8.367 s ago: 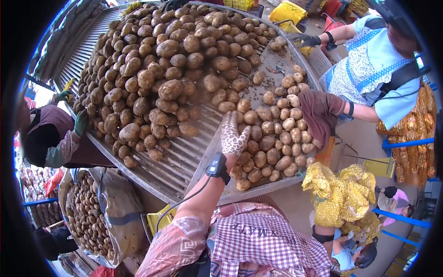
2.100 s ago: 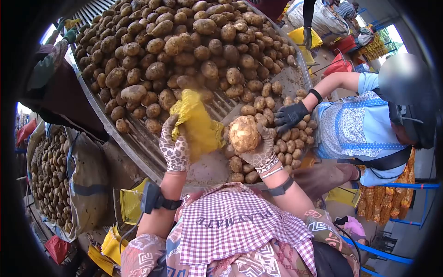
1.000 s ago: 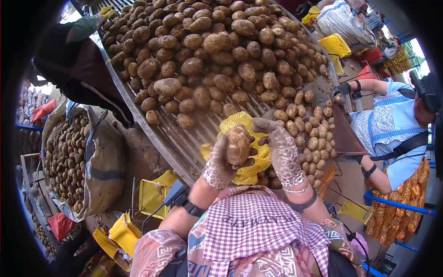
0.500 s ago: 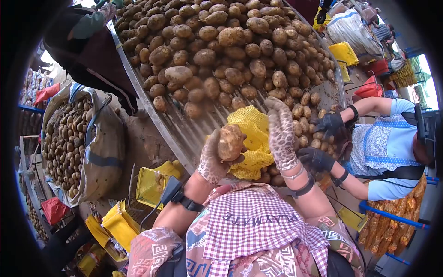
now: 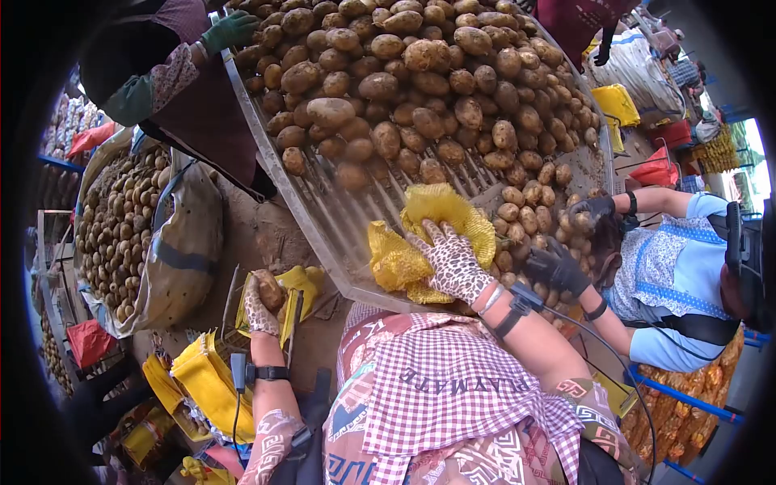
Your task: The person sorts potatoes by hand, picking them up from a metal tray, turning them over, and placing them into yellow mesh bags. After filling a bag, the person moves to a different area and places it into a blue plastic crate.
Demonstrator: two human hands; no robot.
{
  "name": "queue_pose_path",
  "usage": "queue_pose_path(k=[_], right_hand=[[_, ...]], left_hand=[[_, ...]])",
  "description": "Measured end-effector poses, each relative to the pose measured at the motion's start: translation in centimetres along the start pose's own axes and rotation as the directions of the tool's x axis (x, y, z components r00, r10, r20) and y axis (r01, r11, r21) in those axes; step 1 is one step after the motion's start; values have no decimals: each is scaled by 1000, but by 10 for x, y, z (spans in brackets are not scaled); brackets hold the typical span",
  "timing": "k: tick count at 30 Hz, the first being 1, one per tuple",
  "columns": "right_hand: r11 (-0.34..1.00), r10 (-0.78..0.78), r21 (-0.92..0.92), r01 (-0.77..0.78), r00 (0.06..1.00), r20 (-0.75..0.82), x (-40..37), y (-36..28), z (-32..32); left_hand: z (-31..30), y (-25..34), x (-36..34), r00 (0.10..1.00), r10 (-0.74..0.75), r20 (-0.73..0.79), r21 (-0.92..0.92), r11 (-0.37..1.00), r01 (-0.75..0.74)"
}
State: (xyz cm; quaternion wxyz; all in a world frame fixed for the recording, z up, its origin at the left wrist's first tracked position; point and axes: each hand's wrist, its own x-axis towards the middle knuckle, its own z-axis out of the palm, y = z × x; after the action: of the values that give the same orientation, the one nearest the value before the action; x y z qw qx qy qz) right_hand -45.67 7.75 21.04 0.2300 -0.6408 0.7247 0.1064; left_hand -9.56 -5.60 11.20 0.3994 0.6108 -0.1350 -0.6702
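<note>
hands: left (image 5: 259,314) around potato (image 5: 269,289), long axis tilted

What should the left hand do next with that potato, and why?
Probably open and let the potato drop: the left hand holds it low beside the table, right over a yellow bag, while the right hand rests on the mesh sack on the table.
</note>
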Motion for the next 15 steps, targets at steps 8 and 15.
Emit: queue_pose_path(k=[8,15], right_hand=[[998,-22,56,13,986,165,-32,33,23],[965,258,-96,-245,953,157,-32,79,38]], left_hand=[[-137,-102,137,995,63,-75,750,662,15],[-149,-132,162,866,-37,499,837,-237,-493]])
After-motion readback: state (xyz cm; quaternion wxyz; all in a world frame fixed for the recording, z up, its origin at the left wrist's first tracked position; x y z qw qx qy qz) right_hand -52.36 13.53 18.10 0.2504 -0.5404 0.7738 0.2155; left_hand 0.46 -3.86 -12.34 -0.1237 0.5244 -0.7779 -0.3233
